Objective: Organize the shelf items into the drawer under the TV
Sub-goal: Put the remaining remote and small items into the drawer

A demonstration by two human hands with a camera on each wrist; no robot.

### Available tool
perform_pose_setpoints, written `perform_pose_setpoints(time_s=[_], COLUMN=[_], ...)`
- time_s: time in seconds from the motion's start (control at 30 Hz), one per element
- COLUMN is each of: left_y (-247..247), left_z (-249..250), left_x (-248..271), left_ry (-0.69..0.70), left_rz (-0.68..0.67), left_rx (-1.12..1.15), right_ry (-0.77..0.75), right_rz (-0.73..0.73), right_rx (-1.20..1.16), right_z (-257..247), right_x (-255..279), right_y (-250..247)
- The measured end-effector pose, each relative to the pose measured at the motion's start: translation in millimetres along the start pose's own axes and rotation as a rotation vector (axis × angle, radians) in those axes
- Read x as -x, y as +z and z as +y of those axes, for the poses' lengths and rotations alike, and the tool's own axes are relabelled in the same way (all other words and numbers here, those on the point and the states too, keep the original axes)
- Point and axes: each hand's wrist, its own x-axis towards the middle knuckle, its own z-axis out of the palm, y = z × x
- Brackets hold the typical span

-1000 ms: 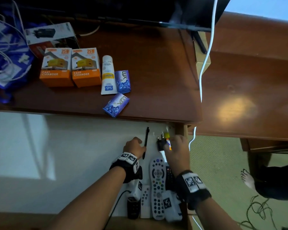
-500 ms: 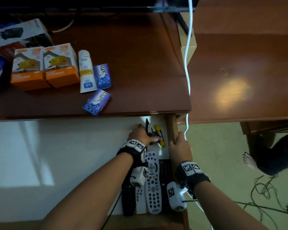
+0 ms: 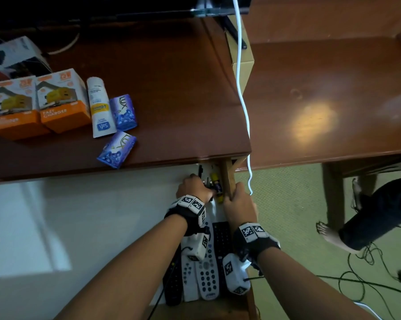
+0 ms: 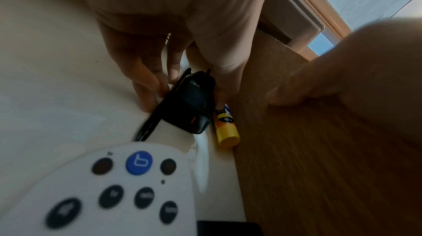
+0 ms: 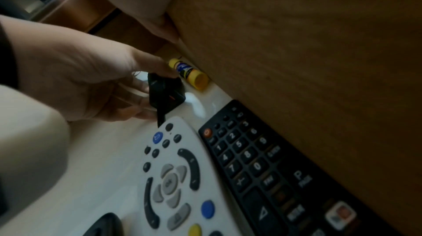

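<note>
The open drawer has a white floor and a wooden right wall [image 3: 228,179]. My left hand [image 3: 194,188] reaches deep into it and pinches a black charger plug [image 4: 194,102] between thumb and fingers, beside a black pen [image 4: 148,126] and a yellow glue stick [image 4: 226,128]. My right hand [image 3: 238,204] grips the drawer's right wall, thumb [image 4: 297,92] on its inner face. A white remote [image 5: 173,176] and a black remote [image 5: 262,158] lie nearer me in the drawer. On the shelf stand two orange charger boxes [image 3: 63,105], a white tube [image 3: 100,107] and two purple soap packs [image 3: 123,113].
A white cable [image 3: 245,112] hangs down past the shelf's right corner. The TV [image 3: 102,5] stands at the back. A wooden table [image 3: 333,100] is at the right, with a person's bare foot [image 3: 328,234] and black cables [image 3: 368,273] on the floor.
My right hand left the charger and glue stick and took hold of the drawer's right wall. My left hand moved from beside the pen onto the black charger.
</note>
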Motion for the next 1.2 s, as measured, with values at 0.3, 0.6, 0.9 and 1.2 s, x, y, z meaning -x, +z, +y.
perform_pose_setpoints(time_s=[0.3, 0.6, 0.9, 1.2], left_y=[-18.7, -1.9, 3.1, 7.3], left_z=[-20.7, -29.0, -19.9, -25.7], left_x=[-2.9, -10.8, -7.1, 9.0], left_ry=[0.014, 0.071, 0.090, 0.113], left_rz=[0.048, 0.142, 0.077, 0.033], left_rx=[0.191, 0.020, 0.088, 0.318], right_ry=[-0.008, 0.003, -0.011, -0.020], right_rz=[0.007, 0.027, 0.034, 0.022], right_rx=[0.002, 0.014, 0.018, -0.021], right_z=[1.8, 2.0, 1.3, 2.5], right_x=[-0.4, -0.9, 0.6, -0.3], right_y=[1.4, 3.1, 0.9, 1.4])
